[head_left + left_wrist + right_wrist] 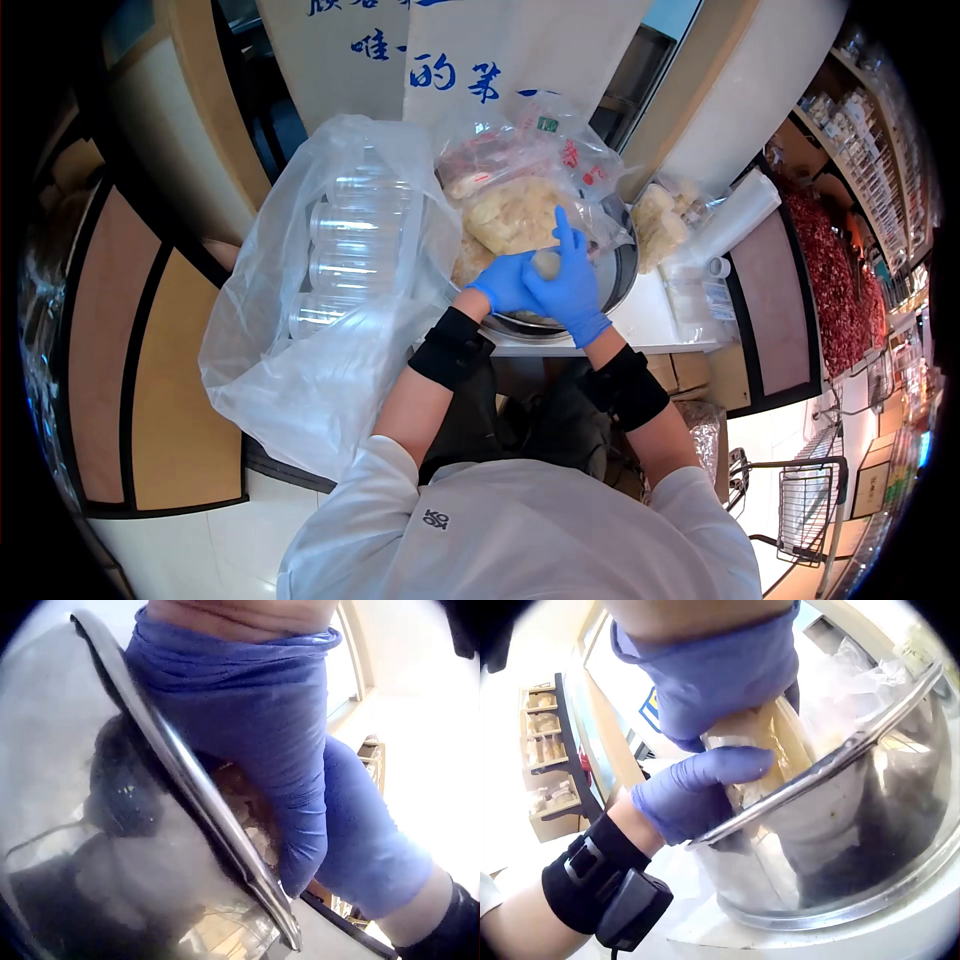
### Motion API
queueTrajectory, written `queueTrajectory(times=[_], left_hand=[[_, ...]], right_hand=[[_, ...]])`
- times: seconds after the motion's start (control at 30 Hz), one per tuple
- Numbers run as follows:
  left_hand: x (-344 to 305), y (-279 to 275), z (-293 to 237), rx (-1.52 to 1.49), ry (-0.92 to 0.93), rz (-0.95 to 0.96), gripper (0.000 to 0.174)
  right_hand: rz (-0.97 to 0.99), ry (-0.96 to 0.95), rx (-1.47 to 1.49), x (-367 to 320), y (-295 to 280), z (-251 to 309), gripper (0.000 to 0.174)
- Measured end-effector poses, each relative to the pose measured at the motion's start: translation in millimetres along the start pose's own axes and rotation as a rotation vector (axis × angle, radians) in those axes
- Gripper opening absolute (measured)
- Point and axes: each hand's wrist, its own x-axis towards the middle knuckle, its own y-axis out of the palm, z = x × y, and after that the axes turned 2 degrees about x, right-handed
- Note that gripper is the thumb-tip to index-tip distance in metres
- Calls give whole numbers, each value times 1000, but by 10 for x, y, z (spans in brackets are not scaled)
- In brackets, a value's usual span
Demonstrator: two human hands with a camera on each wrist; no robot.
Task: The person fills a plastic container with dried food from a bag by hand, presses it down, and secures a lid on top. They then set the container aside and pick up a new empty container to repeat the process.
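Both hands wear blue gloves and meet over a shiny metal basin (832, 825). Between them shows a pale, rounded thing (546, 264), whose kind I cannot tell. My left hand (505, 285) grips it from the left, its thumb lying across the front in the right wrist view. From the right, my right hand (572, 290) holds the same thing, with two fingers pointing up and away. Just beyond the hands, a clear bag of pale yellow pieces (510, 215) lies in the basin. The left wrist view shows the left fingers reaching over the basin's rim.
Left of the basin, a large translucent bag (270, 310) holds rows of clear plastic containers (355, 230). Another clear bag with red print (540, 150) lies at the back. To the right are a bag of yellowish pieces (657, 225) and a white roll (735, 215). A wire basket cart (808, 505) stands at lower right.
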Motion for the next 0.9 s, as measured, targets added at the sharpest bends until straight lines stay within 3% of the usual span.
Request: queueTrajectory(times=[0.07, 0.13, 0.17, 0.2, 0.23, 0.27, 0.33, 0.37, 0.43, 0.47, 0.53, 0.57, 0.6, 0.63, 0.7, 0.73, 0.77, 0.8, 0.83, 0.87, 0.9], left_hand=[[-26, -29, 16, 13, 16, 21, 88], [-89, -109, 22, 74, -158, 105, 81], [-149, -153, 78, 79, -157, 99, 81], [-220, -166, 189, 34, -170, -1, 71], [-254, -181, 240, -9, -181, -100, 60], [-228, -194, 289, -7, -182, -103, 60], [-176, -259, 309, 132, -272, -291, 31], [-189, -252, 291, 134, -275, -291, 31], [-167, -259, 167, -165, -354, -522, 11], [-130, -247, 180, -161, -352, -522, 11], [-58, -215, 276, 222, -462, -626, 17], [-54, -230, 270, 226, -462, -628, 17], [-43, -241, 276, 363, -499, -568, 20], [-43, -242, 272, 499, -535, -502, 24], [-86, -185, 348, 359, -430, -578, 25], [-104, -174, 359, 214, -326, -653, 29], [-77, -174, 364, 219, -323, -647, 29], [-51, -176, 306, -8, -275, -700, 28], [-22, -172, 245, -236, -226, -744, 32], [22, -154, 172, -229, -222, -733, 32], [50, -95, 71, -88, -66, -698, 34]], right_hand=[[-18, -36, 6, -5, -18, -44, 88], [-29, -81, 17, 46, 71, -226, 78], [-52, -48, 268, 111, 157, -418, 57], [-74, -10, 519, 157, 171, -535, 41], [-75, -14, 522, 194, 55, -508, 41], [-157, 81, 462, 221, -92, -496, 35], [-236, 178, 403, 281, -249, -534, 40], [-206, 229, 384, 322, -284, -577, 43], [-182, 277, 368, 337, -242, -663, 48], [-153, 290, 313, 309, -150, -751, 38], [-124, 301, 261, 206, 39, -953, 30], [-91, 196, 326, 124, 136, -1068, 24], [-60, 91, 389, 98, 163, -1064, 37], [-63, 93, 392, 120, 172, -1073, 37], [62, 85, 78, 177, 179, -1037, 71], [58, 90, 82, 163, 131, -857, 71], [104, 105, 301, 157, 87, -672, 73], [150, 120, 521, 150, 95, -534, 76], [142, 124, 528, 148, 174, -500, 76], [185, 94, 522, 163, 256, -481, 77], [226, 69, 515, 154, 326, -496, 77]])
